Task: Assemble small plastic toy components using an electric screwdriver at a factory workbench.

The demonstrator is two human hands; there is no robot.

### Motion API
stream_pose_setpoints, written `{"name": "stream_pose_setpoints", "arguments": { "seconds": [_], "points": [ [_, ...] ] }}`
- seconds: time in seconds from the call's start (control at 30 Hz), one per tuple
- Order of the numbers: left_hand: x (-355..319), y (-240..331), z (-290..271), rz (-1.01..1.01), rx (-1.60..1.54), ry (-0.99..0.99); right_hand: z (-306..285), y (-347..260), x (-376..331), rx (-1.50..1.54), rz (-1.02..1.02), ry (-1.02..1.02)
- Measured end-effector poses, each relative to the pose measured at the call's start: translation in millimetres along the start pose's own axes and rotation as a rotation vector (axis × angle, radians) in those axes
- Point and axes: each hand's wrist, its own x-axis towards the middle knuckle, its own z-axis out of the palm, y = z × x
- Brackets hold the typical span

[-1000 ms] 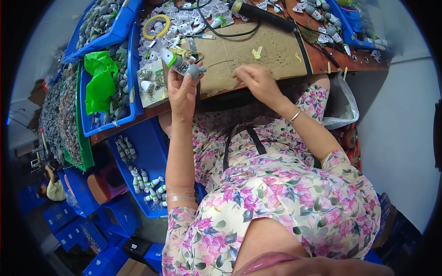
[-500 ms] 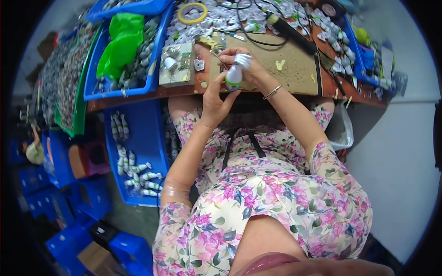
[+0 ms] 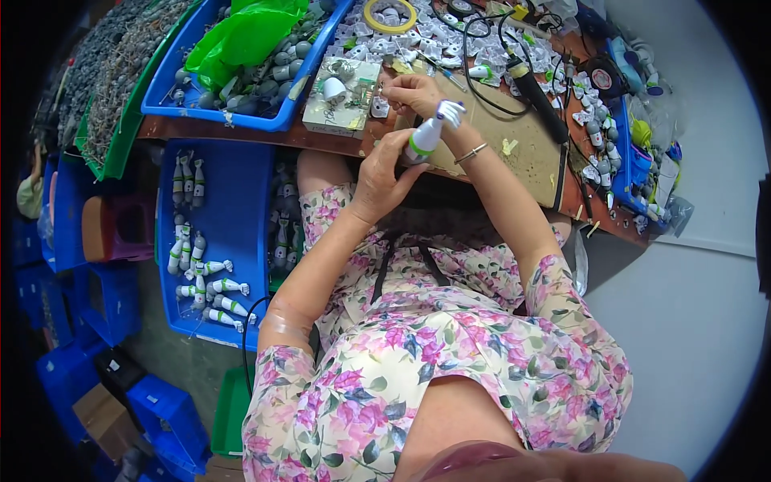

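Observation:
My left hand [image 3: 381,178] is closed round a white, cone-shaped plastic piece [image 3: 426,136] with a green band and a grey end. The piece tilts up to the right, its narrow top with white prongs lying in front of my right wrist. Just beyond it, the fingertips of my right hand [image 3: 419,93] are pinched together; whatever they hold is too small to make out. Those fingertips are close to a small white plastic part [image 3: 380,106] and a pale block [image 3: 341,95] bearing wires and a white cap.
Behind my hands lies a brown board [image 3: 514,157]. A black cylindrical tool [image 3: 536,98] with a cable rests across it. Many white parts [image 3: 361,40] and a yellow tape roll [image 3: 390,14] lie beyond. Left are a blue bin [image 3: 281,120] of grey parts and a blue tray [image 3: 217,225] holding similar pieces.
The whole view has shifted, with the bench now tilted down to the right. The white piece has turned so its pronged top points more to the right. My left hand still holds it.

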Motion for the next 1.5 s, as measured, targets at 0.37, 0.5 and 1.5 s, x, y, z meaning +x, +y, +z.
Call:
{"name": "stream_pose_setpoints", "arguments": {
  "seconds": [0.37, 0.5, 1.5],
  "points": [
    [14, -14, -30, 0.199, 0.353, 0.081, 1, -4, 5, -0.104, -0.124, -0.042],
    [15, -19, -36, 0.157, 0.377, 0.087, 1, -9, 3, -0.147, -0.148, -0.056],
    [27, -8, -40, 0.159, 0.325, 0.1, 7, -21, 2, 0.018, 0.017, -0.034]
  ]
}}
